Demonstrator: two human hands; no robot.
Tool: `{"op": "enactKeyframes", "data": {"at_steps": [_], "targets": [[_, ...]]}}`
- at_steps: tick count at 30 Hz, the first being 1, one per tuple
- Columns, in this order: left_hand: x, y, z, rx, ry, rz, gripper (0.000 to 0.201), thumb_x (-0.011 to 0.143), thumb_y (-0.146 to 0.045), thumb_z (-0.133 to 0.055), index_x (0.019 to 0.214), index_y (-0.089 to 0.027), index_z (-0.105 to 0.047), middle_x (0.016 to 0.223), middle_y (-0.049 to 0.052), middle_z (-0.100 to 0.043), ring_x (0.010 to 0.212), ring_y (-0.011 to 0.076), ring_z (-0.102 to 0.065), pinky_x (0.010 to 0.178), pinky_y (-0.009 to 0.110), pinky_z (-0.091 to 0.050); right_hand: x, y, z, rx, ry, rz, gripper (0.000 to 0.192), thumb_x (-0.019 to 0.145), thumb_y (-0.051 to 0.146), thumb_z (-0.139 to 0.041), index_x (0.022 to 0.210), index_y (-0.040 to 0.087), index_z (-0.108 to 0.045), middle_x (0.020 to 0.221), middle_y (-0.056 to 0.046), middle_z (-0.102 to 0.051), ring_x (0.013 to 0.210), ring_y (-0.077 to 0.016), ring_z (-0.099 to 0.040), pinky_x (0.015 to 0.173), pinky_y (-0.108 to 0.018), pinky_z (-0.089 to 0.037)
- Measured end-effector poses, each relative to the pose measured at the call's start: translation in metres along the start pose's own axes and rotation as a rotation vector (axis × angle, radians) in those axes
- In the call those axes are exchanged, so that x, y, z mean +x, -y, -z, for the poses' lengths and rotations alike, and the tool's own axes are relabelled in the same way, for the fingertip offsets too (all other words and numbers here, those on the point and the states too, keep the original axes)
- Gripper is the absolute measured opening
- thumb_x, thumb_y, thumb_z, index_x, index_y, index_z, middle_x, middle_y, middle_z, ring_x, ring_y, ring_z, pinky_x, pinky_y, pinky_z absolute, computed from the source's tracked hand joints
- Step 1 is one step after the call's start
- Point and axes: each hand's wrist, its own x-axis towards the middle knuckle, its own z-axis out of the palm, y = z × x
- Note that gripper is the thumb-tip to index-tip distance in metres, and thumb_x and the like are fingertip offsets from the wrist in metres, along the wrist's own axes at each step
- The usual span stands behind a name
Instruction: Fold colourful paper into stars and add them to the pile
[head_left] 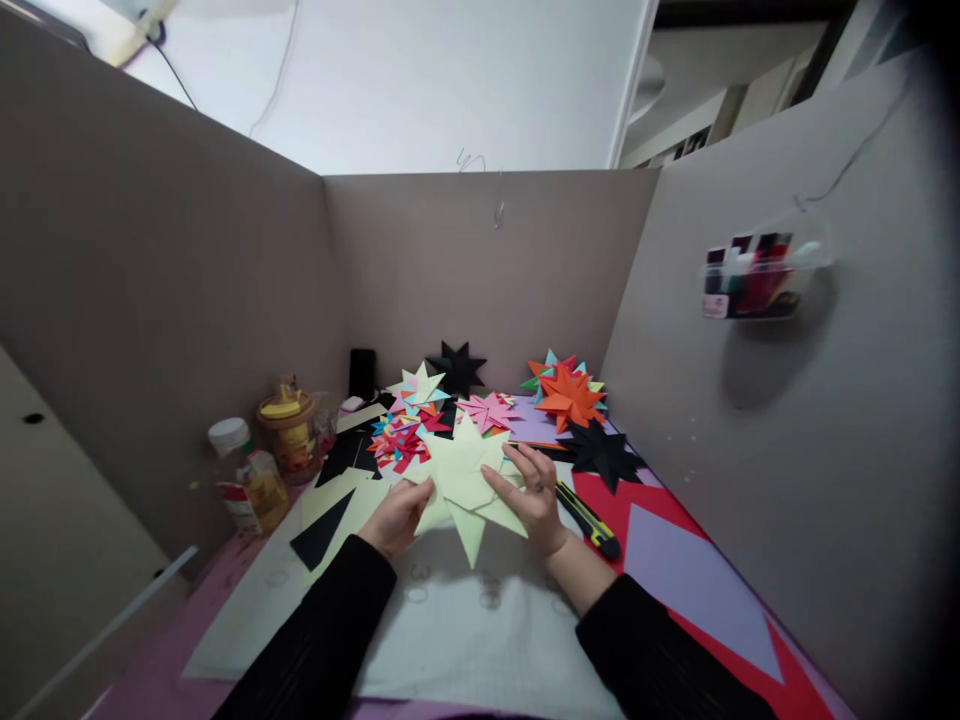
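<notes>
Cardboard partition walls [187,280] enclose the table [480,640] on three sides, its top spread with a white sheet and coloured paper. Item in hand: pale yellow paper star [465,480], many-pointed, lying near the table's middle, points fully formed on the near and far sides. Left hand [397,520]: fingers closed on the star's left edge. Right hand [529,495]: laid flat on the star's right side, fingers spread, pressing it down. Finished stock along the far edge: black star [456,368] propped against the back wall; orange star [570,398] on a multicoloured stack toward the far right corner; pink star [487,410]; second black star [600,452] flat on the right; red-and-blue cluster [397,445] just left of the yellow star. Tools: yellow-and-black utility knife [589,520], just beside the right hand. Left edge: capped bottle [244,478] and lidded jar [289,435]. Judgement: several stars complete; the yellow one appears assembled, with only pressing or final adjustment left.
</notes>
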Motion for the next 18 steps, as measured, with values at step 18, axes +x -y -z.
{"op": "enactKeyframes", "data": {"at_steps": [18], "targets": [[0.008, 0.008, 0.005, -0.215, 0.018, 0.03, 0.046, 0.066, -0.052, -0.071, 0.1, -0.021, -0.063, 0.101, 0.008, -0.068, 0.096, 0.0247, -0.064, 0.077, 0.033, -0.048, -0.005, -0.009, -0.014, 0.571, 0.042, -0.683, 0.021, 0.084, 0.035, -0.057, 0.095, 0.023, -0.071, 0.092, -0.006, -0.072, 0.09, -0.0232, -0.062, 0.084, -0.039, -0.042]]}}
